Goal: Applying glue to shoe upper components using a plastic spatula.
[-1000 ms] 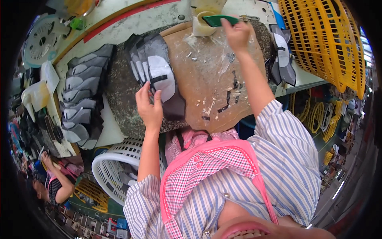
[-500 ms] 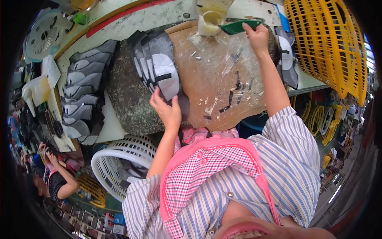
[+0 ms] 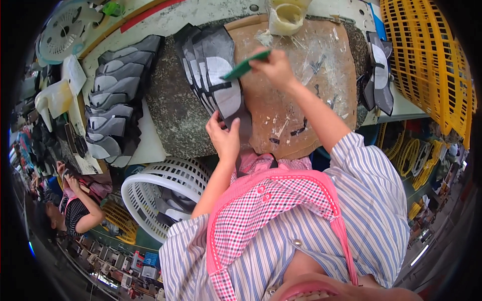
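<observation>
My right hand (image 3: 275,69) is closed around a flat green spreader (image 3: 246,65), held over a fanned stack of grey fabric pieces (image 3: 221,70). The spreader's tip is at the pale rounded patch of the top piece, beside a black strip; whether it touches is unclear. At the near end of the stack, my left hand (image 3: 225,138) grips the edge, fingers at the left side and thumb on the dark fabric. Under the stack's right side lies a stained brown cardboard sheet (image 3: 316,75). A cup of pale paste (image 3: 286,19) stands at its far edge.
More overlapping grey pieces (image 3: 118,83) lie at the left, and others (image 3: 379,72) at the right. A yellow basket (image 3: 427,60) stands at the right; a white basket (image 3: 133,200) holding pieces sits below the table edge. Another person (image 3: 80,200) works at the far left.
My right hand has brought the green spreader from beside the paste cup leftward and nearer, over the fanned stack. My left hand stays at the stack's near end, its fingers more curled.
</observation>
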`<state>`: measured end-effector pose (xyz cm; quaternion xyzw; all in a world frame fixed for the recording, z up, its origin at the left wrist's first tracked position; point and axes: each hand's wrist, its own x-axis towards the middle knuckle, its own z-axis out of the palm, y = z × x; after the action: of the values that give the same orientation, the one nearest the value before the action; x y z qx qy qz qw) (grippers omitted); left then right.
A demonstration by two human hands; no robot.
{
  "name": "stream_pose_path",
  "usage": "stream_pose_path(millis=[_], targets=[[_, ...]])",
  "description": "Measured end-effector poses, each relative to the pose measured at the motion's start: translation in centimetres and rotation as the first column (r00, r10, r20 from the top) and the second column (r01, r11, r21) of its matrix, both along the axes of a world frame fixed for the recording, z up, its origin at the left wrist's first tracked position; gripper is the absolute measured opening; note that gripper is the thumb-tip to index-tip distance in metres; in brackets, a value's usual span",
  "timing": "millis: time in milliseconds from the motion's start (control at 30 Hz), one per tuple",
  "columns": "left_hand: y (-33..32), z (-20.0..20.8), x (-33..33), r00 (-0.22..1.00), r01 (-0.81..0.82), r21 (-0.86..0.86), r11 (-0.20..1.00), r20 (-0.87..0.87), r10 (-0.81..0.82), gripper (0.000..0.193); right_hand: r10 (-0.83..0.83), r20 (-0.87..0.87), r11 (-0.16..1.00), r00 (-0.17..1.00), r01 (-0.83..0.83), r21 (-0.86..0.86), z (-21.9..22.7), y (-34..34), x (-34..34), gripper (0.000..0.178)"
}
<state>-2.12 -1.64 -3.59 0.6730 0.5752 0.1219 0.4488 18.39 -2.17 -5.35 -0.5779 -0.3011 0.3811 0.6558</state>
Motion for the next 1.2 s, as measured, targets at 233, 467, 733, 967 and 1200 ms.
stream_pose_path(millis=[233,467,733,967,1200], targets=[[1.4,0.6,0.1,0.992,0.115,0.074,0.991,-0.064,-0.111,0.026,-0.271,0.753,0.903,0.599,0.429,-0.016,0.2,4.0,3.1,0.010],[2.2,1.5,0.8,0.945,0.262,0.044,0.964,-0.214,-0.247,0.033,-0.174,0.695,0.960,0.698,0.277,-0.038,0.8,3.2,1.3,0.013],[3.4,1.6,-0.1,0.929,-0.088,-0.852,0.517,0.117,0.351,0.037,-0.424,0.895,0.773,0.141,0.572,0.276,4.5,-0.6,9.2,0.012],[6.0,2.8,2.8,0.902,0.244,-0.759,0.604,0.406,0.146,0.030,-0.423,0.510,0.842,0.749,0.532,-0.084,2.9,-4.7,14.6,0.019],[12.5,9.0,9.5,0.667,0.209,-0.249,0.946,0.744,0.048,0.023,-0.588,0.158,0.808,0.793,0.585,0.070,2.2,-5.7,8.3,0.016]])
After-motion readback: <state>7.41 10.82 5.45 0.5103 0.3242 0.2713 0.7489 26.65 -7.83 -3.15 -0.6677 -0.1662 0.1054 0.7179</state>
